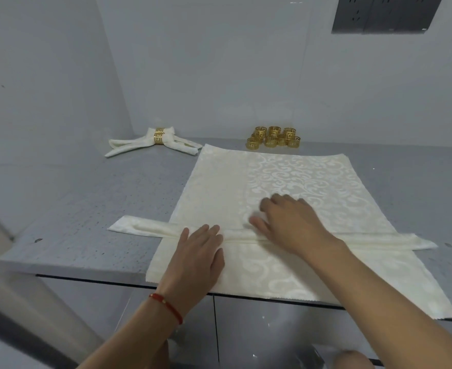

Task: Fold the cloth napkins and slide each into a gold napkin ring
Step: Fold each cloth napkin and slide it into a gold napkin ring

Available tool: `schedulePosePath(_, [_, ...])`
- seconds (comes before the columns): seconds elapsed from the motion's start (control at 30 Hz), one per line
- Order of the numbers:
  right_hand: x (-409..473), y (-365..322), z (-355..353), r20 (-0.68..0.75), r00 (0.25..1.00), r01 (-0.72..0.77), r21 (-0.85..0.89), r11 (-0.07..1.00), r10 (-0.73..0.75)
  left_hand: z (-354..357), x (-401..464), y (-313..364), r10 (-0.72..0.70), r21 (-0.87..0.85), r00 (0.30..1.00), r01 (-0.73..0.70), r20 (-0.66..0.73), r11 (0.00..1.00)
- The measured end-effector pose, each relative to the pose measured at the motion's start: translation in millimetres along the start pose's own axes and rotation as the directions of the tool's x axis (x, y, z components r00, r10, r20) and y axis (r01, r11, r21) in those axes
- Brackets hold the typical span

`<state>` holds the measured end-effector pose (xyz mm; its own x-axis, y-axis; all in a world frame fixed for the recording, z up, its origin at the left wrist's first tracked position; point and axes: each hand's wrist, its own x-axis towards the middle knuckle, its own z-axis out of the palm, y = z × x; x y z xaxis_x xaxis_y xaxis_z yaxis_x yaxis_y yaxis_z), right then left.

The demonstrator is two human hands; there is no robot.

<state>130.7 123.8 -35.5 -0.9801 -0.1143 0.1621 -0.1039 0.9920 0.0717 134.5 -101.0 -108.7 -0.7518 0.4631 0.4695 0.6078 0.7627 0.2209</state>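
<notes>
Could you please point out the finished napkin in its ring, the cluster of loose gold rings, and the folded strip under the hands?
Finished napkin point(154, 145): head view, on its left cloth tails.
Loose gold rings point(272, 137): head view, middle of the cluster.
Folded strip point(142, 227): head view, on its bare left end.

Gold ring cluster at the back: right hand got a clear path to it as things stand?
Probably yes. The right hand rests open on the folded napkin strip; only flat cloth lies between it and the loose gold rings. Nothing upright blocks the way.
</notes>
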Motion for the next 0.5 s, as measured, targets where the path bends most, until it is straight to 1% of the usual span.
schedulePosePath(0.07, [16.4,-12.0,19.0,0.006,0.999,0.036,0.15,0.988,-0.037,1.3,0.7,-1.5,0.005,-0.025,1.0,-0.006,-0.02,1.0])
schedulePosePath(0.1, [20.6,-15.3,28.9,0.041,0.997,0.057,0.184,0.981,-0.066,1.1,1.4,-2.7,0.01,-0.035,1.0,-0.011,-0.024,0.999])
schedulePosePath(0.17, [20.4,-17.5,46.0,0.128,0.987,0.073,0.2,0.977,-0.1,-0.7,4.5,-5.6,0.017,-0.048,1.0,-0.018,-0.012,0.999])
schedulePosePath(0.23, [19.4,-16.3,55.1,0.151,0.984,0.058,0.216,0.975,-0.092,-10.2,15.6,-1.1,0.009,-0.008,0.999,-0.009,0.036,1.0])
schedulePosePath(0.3, [21.2,-15.4,56.6,0.164,0.983,0.036,0.258,0.965,-0.081,-23.4,35.9,7.5,-0.068,0.11,0.976,0.046,0.206,0.993])
schedulePosePath(0.33, [23.2,-14.2,56.0,0.184,0.98,0.018,0.296,0.955,-0.075,-25.4,46.0,9.8,-0.135,0.159,0.956,0.096,0.261,0.983])
schedulePosePath(0.37, [24.6,-13.3,55.7,0.204,0.976,0.0,0.327,0.945,-0.07,-25.4,54.2,10.4,-0.206,0.173,0.934,0.161,0.291,0.972])
schedulePosePath(0.43, [25.6,-12.3,56.9,0.217,0.973,0.008,0.315,0.949,-0.08,-20.6,64.9,10.4,-0.318,0.131,0.906,0.292,0.28,0.947])
schedulePosePath(0.5, [24.6,-12.9,58.3,0.199,0.975,0.041,0.271,0.962,-0.098,-17.6,69.8,10.8,-0.364,0.105,0.894,0.349,0.262,0.931])
